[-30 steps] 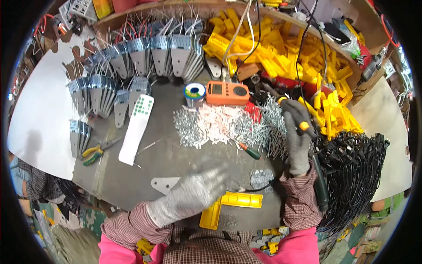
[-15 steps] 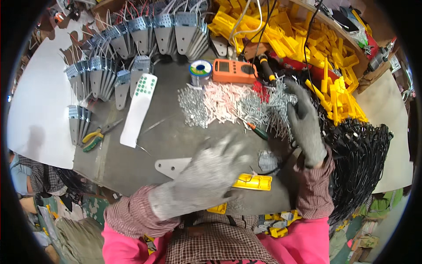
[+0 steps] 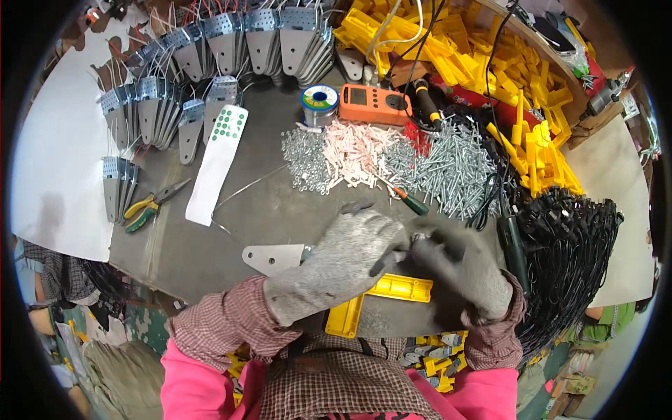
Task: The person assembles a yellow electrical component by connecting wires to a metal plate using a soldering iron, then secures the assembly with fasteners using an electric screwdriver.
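Note:
My left hand [image 3: 346, 252], in a grey glove, is curled closed over the near middle of the bench; what its fingers hold is hidden. Close to it on the right, my right hand [image 3: 465, 266], also gloved, has its fingers bent together, smeared by motion, with a small shiny bit at the fingertips too unclear to name. Below the hands lie two yellow plastic shells, one long [image 3: 402, 288] and one [image 3: 343, 318] at an angle to it. A grey metal plate with holes [image 3: 273, 259] sticks out left of my left wrist.
Heaps of screws [image 3: 458, 168], pale pink pieces [image 3: 353, 154] and small metal parts [image 3: 304, 161] lie ahead. Behind them stand a solder spool [image 3: 320, 105] and an orange multimeter [image 3: 374, 105]. Pliers [image 3: 150, 208] lie left; black cables [image 3: 567, 266] are piled right, yellow parts [image 3: 462, 56] far right.
My right hand has come from the screw heap toward me and left, up to my left hand. My left hand has moved slightly away from me, and its fingers have curled in.

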`<control>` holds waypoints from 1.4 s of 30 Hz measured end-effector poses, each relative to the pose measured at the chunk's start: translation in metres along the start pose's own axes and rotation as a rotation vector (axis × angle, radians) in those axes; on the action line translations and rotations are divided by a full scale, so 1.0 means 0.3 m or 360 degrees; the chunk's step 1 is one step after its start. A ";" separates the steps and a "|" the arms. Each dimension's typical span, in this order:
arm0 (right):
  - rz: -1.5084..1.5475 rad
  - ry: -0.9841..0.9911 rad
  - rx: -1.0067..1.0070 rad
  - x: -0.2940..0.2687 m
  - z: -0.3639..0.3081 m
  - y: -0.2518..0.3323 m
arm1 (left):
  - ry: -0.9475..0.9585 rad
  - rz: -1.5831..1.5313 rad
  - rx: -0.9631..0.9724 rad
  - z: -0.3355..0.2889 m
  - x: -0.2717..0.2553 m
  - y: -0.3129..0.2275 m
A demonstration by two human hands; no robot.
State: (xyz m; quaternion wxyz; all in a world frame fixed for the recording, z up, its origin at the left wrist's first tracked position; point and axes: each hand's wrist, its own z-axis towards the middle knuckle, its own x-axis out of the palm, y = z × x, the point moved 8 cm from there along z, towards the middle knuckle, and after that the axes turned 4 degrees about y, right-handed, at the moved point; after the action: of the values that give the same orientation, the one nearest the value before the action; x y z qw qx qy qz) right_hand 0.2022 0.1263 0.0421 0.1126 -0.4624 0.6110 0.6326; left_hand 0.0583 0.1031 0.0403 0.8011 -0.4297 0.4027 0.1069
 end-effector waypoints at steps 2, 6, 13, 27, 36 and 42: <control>0.0377 0.0271 -0.0262 0.073 -0.027 0.043 | -0.0224 -0.0106 -0.0034 -0.032 -0.019 -0.009; 0.0582 0.0337 -0.0061 0.094 -0.004 -0.054 | -0.0142 0.0137 -0.0222 -0.153 0.025 0.030; 0.0470 0.0147 -0.0196 0.123 -0.004 -0.028 | -0.0165 0.0270 -0.0182 -0.156 0.043 0.042; 0.0134 -0.0137 -0.0096 0.140 0.143 -0.103 | 0.0133 0.0576 -0.0058 -0.212 0.066 -0.042; 0.0157 -0.0240 -0.0247 0.147 0.139 -0.112 | 0.0069 0.0194 -0.0321 -0.155 0.040 0.057; 0.0286 -0.0236 -0.0339 0.116 0.145 -0.094 | 0.0221 0.0488 -0.0002 -0.176 0.068 -0.004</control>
State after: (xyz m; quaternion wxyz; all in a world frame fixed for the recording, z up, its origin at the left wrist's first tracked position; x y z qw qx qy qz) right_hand 0.1837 0.1561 -0.0095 0.0508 -0.3671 0.5694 0.7338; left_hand 0.0429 0.0579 0.0098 0.7455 -0.3700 0.5178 0.1981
